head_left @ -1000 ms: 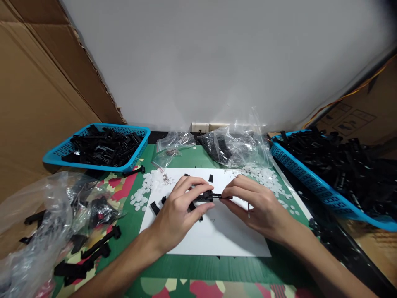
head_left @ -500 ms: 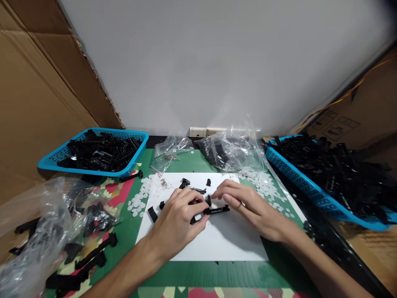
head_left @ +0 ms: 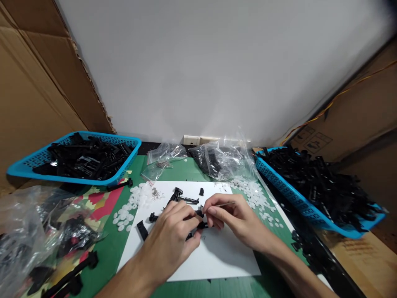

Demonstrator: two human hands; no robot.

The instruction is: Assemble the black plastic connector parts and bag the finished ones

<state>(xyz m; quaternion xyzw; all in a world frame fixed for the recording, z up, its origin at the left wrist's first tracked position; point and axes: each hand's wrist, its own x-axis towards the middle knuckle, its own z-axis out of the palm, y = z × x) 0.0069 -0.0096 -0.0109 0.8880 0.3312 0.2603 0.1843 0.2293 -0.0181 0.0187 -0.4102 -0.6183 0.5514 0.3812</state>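
My left hand (head_left: pixel 175 231) rests over the white sheet (head_left: pixel 223 252), its fingers closed on a black plastic part (head_left: pixel 203 225) that they mostly cover. Just to its right, my right hand (head_left: pixel 234 217) pinches a thin metal tool (head_left: pixel 226 204), whose tip is hidden near the part. Beyond the left fingers lies a long black piece (head_left: pixel 189 200), with a small black piece (head_left: pixel 201 191) farther back. Another black strip (head_left: pixel 142 230) is left of my left hand. A little pile of tiny metal pins (head_left: pixel 156 193) sits at the sheet's far left.
Blue baskets of black parts stand at left (head_left: pixel 107 181) and right (head_left: pixel 287 192). White discs (head_left: pixel 126 209) flank the sheet on both sides. Clear plastic bags (head_left: pixel 223 159) lie along the wall, and a crumpled bag (head_left: pixel 21 223) with loose black parts is at left.
My right hand has gone from reaching with extended fingers to pinching a thin metal tool beside the part. The left hand keeps its hold. The camera view has shifted slightly.
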